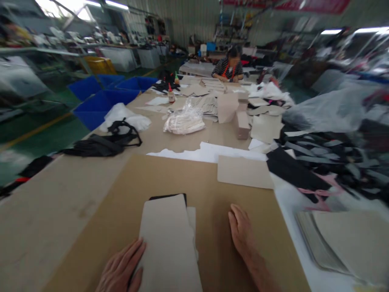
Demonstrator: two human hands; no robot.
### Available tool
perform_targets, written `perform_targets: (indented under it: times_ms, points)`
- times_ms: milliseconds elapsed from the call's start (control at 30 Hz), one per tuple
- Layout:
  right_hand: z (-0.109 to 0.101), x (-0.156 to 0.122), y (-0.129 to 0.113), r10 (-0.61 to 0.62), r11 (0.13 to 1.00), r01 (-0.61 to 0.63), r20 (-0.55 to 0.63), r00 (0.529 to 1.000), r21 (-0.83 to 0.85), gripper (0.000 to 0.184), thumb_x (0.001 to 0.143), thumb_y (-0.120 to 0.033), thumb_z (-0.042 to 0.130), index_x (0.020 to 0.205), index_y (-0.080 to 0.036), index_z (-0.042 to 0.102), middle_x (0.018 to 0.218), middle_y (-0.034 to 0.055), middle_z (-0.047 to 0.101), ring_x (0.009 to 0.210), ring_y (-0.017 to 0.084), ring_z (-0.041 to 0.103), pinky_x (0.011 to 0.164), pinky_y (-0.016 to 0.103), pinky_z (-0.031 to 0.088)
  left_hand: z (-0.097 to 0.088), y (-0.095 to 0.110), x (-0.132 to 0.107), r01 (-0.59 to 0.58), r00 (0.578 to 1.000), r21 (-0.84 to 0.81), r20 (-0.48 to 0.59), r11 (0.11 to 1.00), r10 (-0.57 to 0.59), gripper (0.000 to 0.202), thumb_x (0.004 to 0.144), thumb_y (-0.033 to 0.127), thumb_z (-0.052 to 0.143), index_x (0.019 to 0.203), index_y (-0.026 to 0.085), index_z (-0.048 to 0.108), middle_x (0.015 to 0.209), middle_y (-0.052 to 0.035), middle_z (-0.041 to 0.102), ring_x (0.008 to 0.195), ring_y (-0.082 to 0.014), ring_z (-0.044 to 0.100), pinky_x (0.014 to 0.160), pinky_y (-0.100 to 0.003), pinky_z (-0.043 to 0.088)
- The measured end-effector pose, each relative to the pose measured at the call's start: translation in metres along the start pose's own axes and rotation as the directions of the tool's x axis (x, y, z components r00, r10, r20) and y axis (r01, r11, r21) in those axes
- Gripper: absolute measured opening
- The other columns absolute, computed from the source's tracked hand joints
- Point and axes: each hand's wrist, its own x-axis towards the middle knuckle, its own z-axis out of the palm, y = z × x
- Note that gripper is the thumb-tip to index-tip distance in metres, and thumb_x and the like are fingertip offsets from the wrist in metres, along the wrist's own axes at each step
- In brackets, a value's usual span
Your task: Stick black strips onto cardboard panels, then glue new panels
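Note:
A light grey-beige cardboard panel [167, 239] lies lengthwise in front of me. A black piece [184, 198] shows past its far edge, and a pale sheet [191, 221] sticks out along its right side. My left hand [123, 265] rests at the panel's left edge, fingers stretched out, fingertips touching it. To the right, apart from the panel, my right hand [241, 231] lies on the brown board [209, 194] with its fingers loosely bent and nothing visible in them.
Another beige panel [244, 172] lies beyond my right hand. A stack of panels [349, 243] sits at the right, near black fabric strips [328, 158]. Black straps [100, 144] lie at the left. Farther off are a plastic-wrapped bundle [185, 121], blue bins [103, 103] and a seated person [227, 67].

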Motion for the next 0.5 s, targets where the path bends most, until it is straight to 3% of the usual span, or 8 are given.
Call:
perform_targets:
  times_ms: [100, 233, 367, 500]
  points:
    - [0.017, -0.02, -0.05, -0.046, 0.98, 0.016, 0.149, 0.988, 0.197, 0.035, 0.096, -0.035, 0.042, 0.119, -0.019, 0.064, 0.121, 0.0128, 0.065, 0.115, 0.025, 0.056, 0.104, 0.047, 0.042, -0.017, 0.014, 0.006, 0.06, 0.994, -0.027, 0.096, 0.998, -0.057, 0.055, 0.089, 0.027, 0.051, 0.143, 0.024, 0.042, 0.141, -0.0062, 0.054, 0.126, -0.0229, 0.051, 0.104, -0.039, 0.042]
    - [0.039, -0.039, -0.1, -0.044, 0.985, -0.002, 0.258, 0.965, 0.172, 0.041, 0.092, -0.035, 0.047, 0.126, -0.017, 0.06, 0.129, 0.0168, 0.059, 0.12, 0.032, 0.051, 0.102, 0.052, 0.041, -0.022, 0.021, 0.006, 0.127, 0.974, -0.082, 0.199, 0.989, -0.109, 0.054, 0.091, 0.024, 0.048, 0.144, 0.024, 0.039, 0.147, -0.0073, 0.047, 0.134, -0.0241, 0.043, 0.108, -0.042, 0.038]
    - [0.05, -0.053, -0.121, -0.013, 0.997, -0.007, 0.253, 0.967, 0.079, 0.039, 0.088, -0.032, 0.051, 0.124, -0.018, 0.06, 0.133, 0.018, 0.054, 0.119, 0.037, 0.049, 0.099, 0.054, 0.04, -0.022, 0.022, 0.003, 0.128, 0.973, -0.101, 0.204, 0.987, -0.105, 0.055, 0.091, 0.025, 0.048, 0.145, 0.025, 0.039, 0.148, -0.0078, 0.045, 0.134, -0.0253, 0.042, 0.108, -0.044, 0.037]
    - [0.046, -0.064, -0.13, 0.013, 0.979, -0.043, 0.15, 0.989, 0.198, 0.029, 0.088, -0.028, 0.048, 0.114, -0.02, 0.06, 0.125, 0.0176, 0.057, 0.116, 0.034, 0.051, 0.097, 0.051, 0.042, -0.023, 0.021, 0.004, 0.124, 0.973, -0.101, 0.208, 0.987, -0.101, 0.054, 0.09, 0.025, 0.048, 0.144, 0.026, 0.041, 0.147, -0.0078, 0.046, 0.134, -0.0253, 0.042, 0.108, -0.045, 0.037]
